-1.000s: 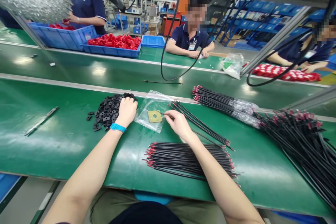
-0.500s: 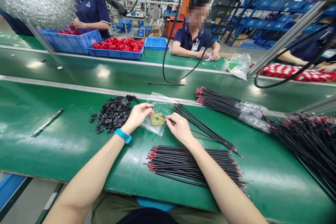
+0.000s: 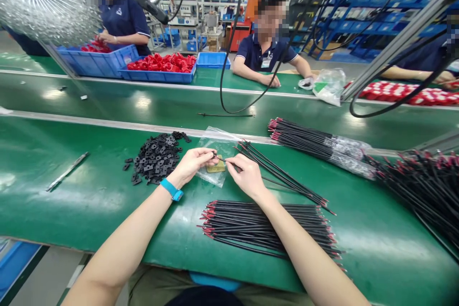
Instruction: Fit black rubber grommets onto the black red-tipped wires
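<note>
My left hand [image 3: 193, 166], with a blue band at its wrist, pinches a small black part [image 3: 214, 154] between thumb and fingertips. It resembles the flat black pieces with holes in the pile [image 3: 158, 155] to its left, though fingers hide most of it. My right hand [image 3: 246, 174] is closed on a thin black cable [image 3: 223, 159], whose tip meets the small part; whether it is inside cannot be told. Beneath the fingertips lies a yellowish square plate [image 3: 215, 167] on a clear plastic bag [image 3: 229, 139]. Under my right forearm rests a row of black cables with red ends [image 3: 247, 222].
A few loose cables [image 3: 287, 177] lie right of my hands. Beyond are wrapped cable bundles [image 3: 308, 141] and a large cable heap [image 3: 423, 186]. A silvery pen-like tool [image 3: 67, 171] is at left. Across the belt, co-workers sit near blue bins [image 3: 158, 75] of red parts.
My left hand has moved slightly right and down, bringing the small black part to the cable's tip, over the yellowish plate. The co-worker opposite has spread their hands apart.
</note>
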The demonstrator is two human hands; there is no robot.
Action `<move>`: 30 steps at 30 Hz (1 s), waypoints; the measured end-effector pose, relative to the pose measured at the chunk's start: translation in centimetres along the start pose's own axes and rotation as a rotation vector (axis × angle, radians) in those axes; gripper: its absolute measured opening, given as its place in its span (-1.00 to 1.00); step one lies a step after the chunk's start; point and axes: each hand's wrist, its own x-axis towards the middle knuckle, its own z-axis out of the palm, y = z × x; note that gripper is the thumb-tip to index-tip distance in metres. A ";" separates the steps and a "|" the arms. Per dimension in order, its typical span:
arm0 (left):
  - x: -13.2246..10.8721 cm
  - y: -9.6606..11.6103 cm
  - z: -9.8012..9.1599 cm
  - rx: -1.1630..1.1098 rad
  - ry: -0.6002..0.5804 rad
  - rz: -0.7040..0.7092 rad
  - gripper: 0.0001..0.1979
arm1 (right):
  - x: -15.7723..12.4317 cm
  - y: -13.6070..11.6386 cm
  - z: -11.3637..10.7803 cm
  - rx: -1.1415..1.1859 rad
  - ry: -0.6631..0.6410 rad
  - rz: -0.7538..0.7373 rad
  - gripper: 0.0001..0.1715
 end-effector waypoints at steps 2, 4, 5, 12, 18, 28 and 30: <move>0.0 -0.1 0.0 0.037 0.015 0.000 -0.55 | 0.0 -0.1 0.0 -0.077 0.030 -0.065 -0.76; -0.1 -0.2 0.2 0.105 0.036 0.009 -0.56 | 0.1 -0.3 -0.1 -0.181 0.053 -0.156 -0.74; -0.1 -0.2 0.4 0.139 0.047 0.016 -0.57 | 0.1 -0.4 -0.2 -0.234 0.054 -0.203 -0.73; -0.8 -1.2 2.0 0.175 0.083 0.071 -0.57 | 0.1 -0.7 -0.5 -0.297 -0.012 -0.211 -0.67; -1.3 -1.1 2.3 0.425 0.076 0.351 -0.74 | 0.1 -0.9 -0.3 0.062 -0.068 0.040 -0.68; -1.8 -0.7 2.7 0.612 0.014 0.524 -0.81 | 0.3 -1.2 0.0 0.361 -0.121 0.186 -0.64; -1.8 -0.7 2.7 0.621 0.008 0.534 -0.81 | 0.3 -1.1 0.1 0.384 -0.128 0.197 -0.63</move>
